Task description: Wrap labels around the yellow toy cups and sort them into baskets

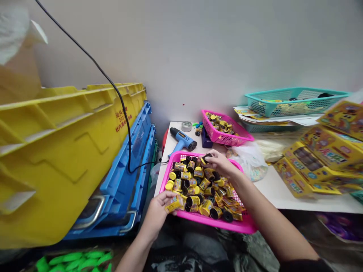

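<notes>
A pink basket [244,225] full of several small yellow-and-black wrapped rolls rests partly on the white table's front edge, over my lap. My left hand [157,210] is closed on one yellow wrapped roll [174,204] at the basket's near left corner. Over the basket's far side, my right hand [219,163] pinches a small black-and-yellow roll [204,159] just above the pile.
A blue heat gun [181,139] with a black cord lies behind the basket, next to a tape roll [186,126] and a second pink basket [227,139]. Yellow toy boxes [317,162] and a teal basket [295,101] sit at right. Yellow crates [56,151] and blue crates [133,162] stand at left.
</notes>
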The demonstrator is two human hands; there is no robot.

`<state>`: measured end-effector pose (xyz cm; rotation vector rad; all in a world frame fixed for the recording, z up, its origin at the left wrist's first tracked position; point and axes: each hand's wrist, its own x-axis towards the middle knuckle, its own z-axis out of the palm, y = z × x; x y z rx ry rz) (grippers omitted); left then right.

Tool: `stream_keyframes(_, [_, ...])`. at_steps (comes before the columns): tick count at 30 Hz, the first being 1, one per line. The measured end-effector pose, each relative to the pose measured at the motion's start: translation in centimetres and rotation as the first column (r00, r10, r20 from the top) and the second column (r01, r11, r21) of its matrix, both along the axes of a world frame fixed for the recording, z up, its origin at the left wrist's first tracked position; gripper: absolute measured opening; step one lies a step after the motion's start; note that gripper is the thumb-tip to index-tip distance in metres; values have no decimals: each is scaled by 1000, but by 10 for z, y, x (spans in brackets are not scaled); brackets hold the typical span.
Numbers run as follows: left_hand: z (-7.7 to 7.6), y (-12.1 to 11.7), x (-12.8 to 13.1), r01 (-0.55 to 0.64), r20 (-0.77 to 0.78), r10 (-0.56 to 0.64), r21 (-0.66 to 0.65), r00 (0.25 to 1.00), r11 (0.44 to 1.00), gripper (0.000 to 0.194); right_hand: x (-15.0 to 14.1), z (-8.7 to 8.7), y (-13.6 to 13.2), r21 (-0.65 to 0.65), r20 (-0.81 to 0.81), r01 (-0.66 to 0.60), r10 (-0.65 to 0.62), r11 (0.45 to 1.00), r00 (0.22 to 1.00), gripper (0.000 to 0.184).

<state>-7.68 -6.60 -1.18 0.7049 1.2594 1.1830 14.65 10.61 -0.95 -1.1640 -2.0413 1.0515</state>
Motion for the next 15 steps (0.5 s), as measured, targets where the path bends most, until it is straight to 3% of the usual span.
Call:
stream_keyframes(2, [0,5,-3,-27,6,27,24,1000,999,26,6,11,-24,-150,-242,-4,-33,989,970,35])
stream_keyframes(4, [2,11,0,-31,21,30,45,999,998,25,8,20,-52,-322,-462,-73,-89,944,882,42])
stream_keyframes(6, [5,17,7,-21,26,19,73,999,997,24,8,28,-79,-403,-494,-141,-86,904,865,46])
stream_keyframes(8, [9,21,14,-3,16,1,113,1000,994,22,6,34,-103,-364,-406,-113,-48,925,912,51])
stream_keyframes(10, [12,24,21,23,6,-25,149,1000,989,20,5,36,-118,-237,-323,-20,-59,971,945,47])
stream_keyframes(12, [13,26,26,53,6,-55,163,998,985,19,5,35,-126,-128,-291,46,-82,991,953,35])
stream_keyframes(15, [14,28,30,65,12,-68,154,998,986,21,7,30,-127,-62,-224,19,-33,998,974,29])
